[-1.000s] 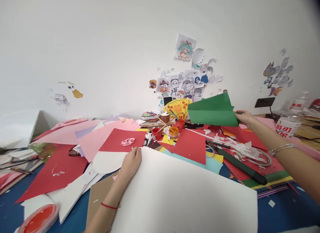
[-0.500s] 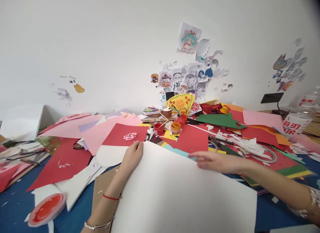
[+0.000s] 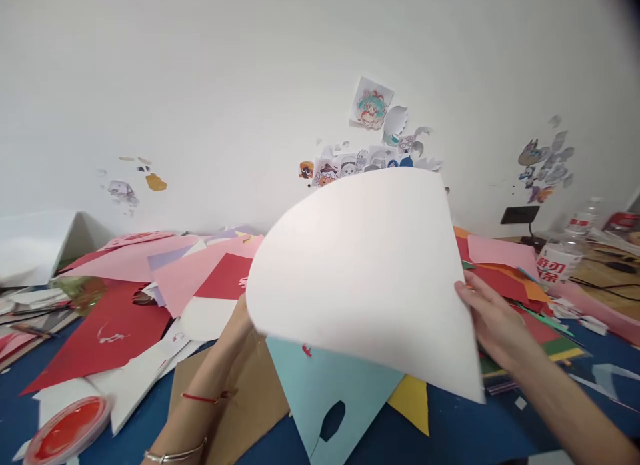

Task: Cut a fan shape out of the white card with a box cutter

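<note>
A large white sheet of paper [image 3: 365, 272] is lifted off the table and bowed, with its rounded far edge up. My right hand [image 3: 493, 312] grips its right edge, thumb in front and fingers partly behind. At the sheet's left edge is my left hand [image 3: 243, 318], closed on it, its fingertips mostly hidden behind the paper. Below the sheet lies light blue paper [image 3: 345, 392] with a dark cut-out hole. A yellow paper piece [image 3: 413, 402] pokes out beside it, and brown cardboard [image 3: 255, 398] lies under my left forearm.
Red paper [image 3: 113, 332] and pink paper [image 3: 190, 278] lie piled at the left. A round container of red paint [image 3: 70, 428] stands front left. Clear bottles [image 3: 560, 258] and a small black stand [image 3: 520, 215] are at the right. Cut-out drawings [image 3: 373, 105] cling to the white wall.
The white sheet has risen from the table and bent, uncovering the blue paper. My right hand, earlier hovering over the sheet, has moved right and taken its edge. The view has shifted slightly.
</note>
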Tool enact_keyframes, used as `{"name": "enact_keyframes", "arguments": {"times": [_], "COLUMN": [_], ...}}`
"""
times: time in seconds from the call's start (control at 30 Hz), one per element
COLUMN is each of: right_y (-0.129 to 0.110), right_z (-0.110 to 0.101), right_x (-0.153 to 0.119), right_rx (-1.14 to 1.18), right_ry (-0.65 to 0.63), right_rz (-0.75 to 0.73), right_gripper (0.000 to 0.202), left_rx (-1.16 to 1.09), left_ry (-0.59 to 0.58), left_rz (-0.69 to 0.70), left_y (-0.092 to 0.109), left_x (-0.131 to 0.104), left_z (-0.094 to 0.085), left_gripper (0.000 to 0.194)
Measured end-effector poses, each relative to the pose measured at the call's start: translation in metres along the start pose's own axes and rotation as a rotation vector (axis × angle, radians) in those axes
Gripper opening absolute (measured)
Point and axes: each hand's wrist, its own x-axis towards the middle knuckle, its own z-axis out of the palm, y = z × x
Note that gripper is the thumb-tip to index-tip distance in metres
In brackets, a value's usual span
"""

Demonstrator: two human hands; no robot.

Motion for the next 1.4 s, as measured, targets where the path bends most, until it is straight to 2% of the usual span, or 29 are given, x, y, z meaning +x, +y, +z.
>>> {"name": "enact_keyframes", "arguments": {"times": [0.1,0.17,0.23,0.27,0.3,0.33,0.4,0.43,0.47,0.5,0.57,0.6,0.63,0.7,0.73,0.8,0.87,0.93,1.0,1.03,1.1,1.13,1.17,1.2,1.23,1.27,1.33,1.4], "right_y": [0.021,0.036,0.048,0.053,0.058,0.062,0.068,0.07,0.072,0.072,0.071,0.07,0.069,0.066,0.064,0.062,0.059,0.057,0.057,0.058,0.06,0.061,0.062,0.062,0.061,0.06,0.055,0.048], "right_z": [0.015,0.025,0.035,0.04,0.045,0.05,0.059,0.063,0.065,0.065,0.062,0.057,0.053,0.042,0.036,0.028,0.024,0.024,0.027,0.03,0.034,0.035,0.036,0.035,0.033,0.03,0.02,0.009], "right_x": [-0.01,-0.019,-0.03,-0.036,-0.042,-0.048,-0.062,-0.068,-0.074,-0.08,-0.089,-0.092,-0.094,-0.097,-0.097,-0.096,-0.095,-0.095,-0.096,-0.097,-0.1,-0.102,-0.103,-0.104,-0.104,-0.103,-0.098,-0.086], "right_rx": [0.16,0.225,0.255,0.26,0.263,0.268,0.298,0.325,0.353,0.378,0.404,0.403,0.395,0.378,0.372,0.371,0.373,0.375,0.387,0.397,0.411,0.411,0.407,0.402,0.394,0.386,0.359,0.31], "right_ry": [-0.025,-0.018,0.009,0.018,0.021,0.016,0.003,0.003,0.009,0.014,0.032,0.038,0.05,0.089,0.105,0.108,0.085,0.058,0.036,0.029,0.026,0.023,0.017,0.005,-0.011,-0.031,-0.071,-0.115], "right_rz": [-0.048,-0.052,-0.041,-0.026,-0.011,0.0,0.008,0.01,0.012,0.017,0.041,0.06,0.082,0.124,0.137,0.135,0.118,0.102,0.096,0.1,0.117,0.127,0.132,0.133,0.132,0.127,0.116,0.106], "right_gripper": [0.06,0.066,0.07,0.072,0.073,0.075,0.079,0.08,0.082,0.084,0.086,0.087,0.089,0.094,0.096,0.096,0.091,0.086,0.084,0.085,0.087,0.089,0.09,0.09,0.09,0.089,0.085,0.08], "left_rx": [-0.089,-0.124,-0.01,0.106,0.249,0.402,0.663,0.769,0.856,0.909,0.984,1.015,1.051,1.15,1.177,1.173,1.156,1.145,1.144,1.139,1.154,1.151,1.147,1.138,1.12,1.106,1.053,0.937], "left_ry": [-0.075,0.073,0.312,0.374,0.368,0.251,-0.173,-0.349,-0.477,-0.551,-0.62,-0.612,-0.548,-0.307,-0.121,0.101,0.218,0.251,0.197,0.13,-0.194,-0.366,-0.531,-0.611,-0.607,-0.542,-0.316,-0.095], "left_rz": [0.008,0.11,0.342,0.505,0.691,0.886,1.228,1.336,1.375,1.396,1.385,1.349,1.249,0.867,0.627,0.42,0.326,0.349,0.515,0.662,1.043,1.188,1.294,1.323,1.296,1.22,0.99,0.696], "left_y": [0.0,0.003,0.012,0.018,0.026,0.035,0.053,0.062,0.068,0.074,0.082,0.084,0.087,0.092,0.095,0.102,0.112,0.121,0.125,0.125,0.119,0.114,0.11,0.106,0.103,0.103,0.108,0.12], "left_x": [-0.002,-0.007,-0.02,-0.03,-0.042,-0.056,-0.081,-0.091,-0.096,-0.096,-0.078,-0.062,-0.041,0.004,0.025,0.058,0.073,0.065,0.04,0.022,-0.013,-0.028,-0.037,-0.041,-0.039,-0.032,-0.01,0.01], "left_z": [0.012,0.02,0.03,0.038,0.048,0.059,0.088,0.103,0.116,0.127,0.134,0.129,0.119,0.084,0.063,0.023,-0.004,-0.01,0.006,0.02,0.049,0.061,0.071,0.076,0.078,0.075,0.06,0.038], "left_gripper": [0.034,0.041,0.038,0.035,0.034,0.037,0.048,0.05,0.052,0.053,0.055,0.052,0.051,0.047,0.046,0.052,0.057,0.06,0.062,0.063,0.059,0.057,0.056,0.056,0.055,0.054,0.055,0.065]}}
